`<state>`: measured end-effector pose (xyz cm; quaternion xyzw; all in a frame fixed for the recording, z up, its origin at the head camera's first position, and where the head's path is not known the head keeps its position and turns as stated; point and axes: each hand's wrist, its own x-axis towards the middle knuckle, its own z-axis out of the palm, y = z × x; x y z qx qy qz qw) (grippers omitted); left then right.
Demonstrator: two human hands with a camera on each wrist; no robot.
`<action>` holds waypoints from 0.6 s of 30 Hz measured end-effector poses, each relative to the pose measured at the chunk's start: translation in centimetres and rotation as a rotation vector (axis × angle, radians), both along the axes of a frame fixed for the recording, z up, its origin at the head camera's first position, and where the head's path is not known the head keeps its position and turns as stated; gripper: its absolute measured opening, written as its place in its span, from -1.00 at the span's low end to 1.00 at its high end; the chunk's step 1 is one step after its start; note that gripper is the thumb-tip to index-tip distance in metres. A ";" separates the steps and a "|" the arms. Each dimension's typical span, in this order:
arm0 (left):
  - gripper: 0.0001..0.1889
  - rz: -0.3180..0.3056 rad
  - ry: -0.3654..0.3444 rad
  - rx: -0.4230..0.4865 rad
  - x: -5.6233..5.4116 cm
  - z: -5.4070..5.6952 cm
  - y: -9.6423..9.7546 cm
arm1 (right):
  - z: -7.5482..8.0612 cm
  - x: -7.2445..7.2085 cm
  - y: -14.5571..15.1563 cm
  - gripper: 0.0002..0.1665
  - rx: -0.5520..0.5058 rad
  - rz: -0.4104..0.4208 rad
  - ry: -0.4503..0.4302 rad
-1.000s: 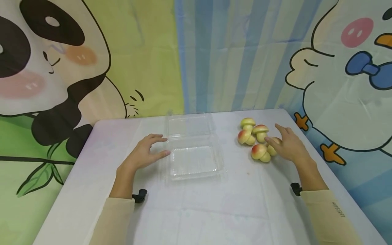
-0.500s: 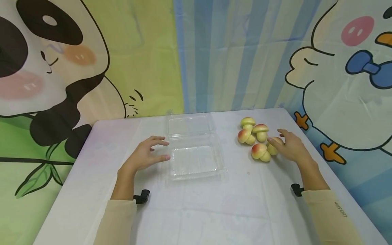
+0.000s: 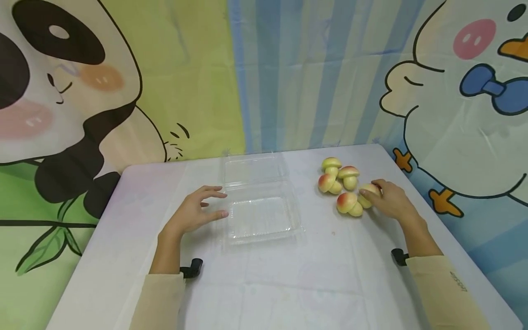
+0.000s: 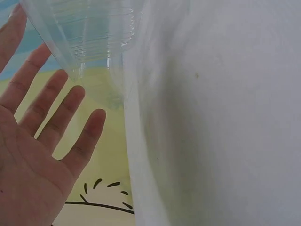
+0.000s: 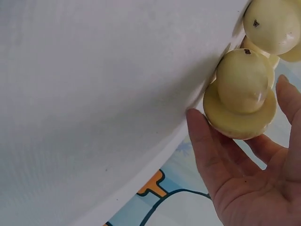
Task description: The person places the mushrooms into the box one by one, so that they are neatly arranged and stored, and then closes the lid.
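My right hand curves round a yellow toy mushroom at the right of the table. In the right wrist view, fingers lie along the cap of this mushroom, with the thumb at its other side. Another toy mushroom, red on its cap, lies just to the left. Several more, such as a red-topped mushroom, sit behind. My left hand has its fingers spread beside a clear plastic clamshell box, which stands with its lid folded back. The box also shows above the left fingertips.
A white cloth covers the table. Its back edge meets a cartoon backdrop with a panda and a white bird. Black wrist mounts sit at both sleeve ends.
My right hand has lowered, its fingers and thumb drawing in around the mushroom. The left hand stays beside the box, nearly still. The view has shifted slightly.
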<state>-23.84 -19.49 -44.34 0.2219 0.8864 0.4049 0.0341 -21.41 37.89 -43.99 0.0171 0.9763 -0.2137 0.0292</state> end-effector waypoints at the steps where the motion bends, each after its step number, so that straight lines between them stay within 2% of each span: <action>1: -0.44 -0.003 0.001 0.011 0.0 0.0 0.0 | 0.0 0.0 0.0 0.00 -0.009 0.003 0.010; 6: -0.43 -0.009 0.012 0.032 0.1 -0.1 0.0 | -0.2 0.1 -0.1 -0.10 -0.032 0.009 0.040; 10: -0.41 -0.010 0.021 0.037 -0.1 -0.2 0.0 | 0.0 0.2 -0.2 -0.11 -0.046 -0.032 0.031; 18: -0.36 -0.018 0.025 0.046 -0.1 -0.5 0.1 | -0.1 0.1 -0.5 -0.12 -0.212 -0.091 -0.003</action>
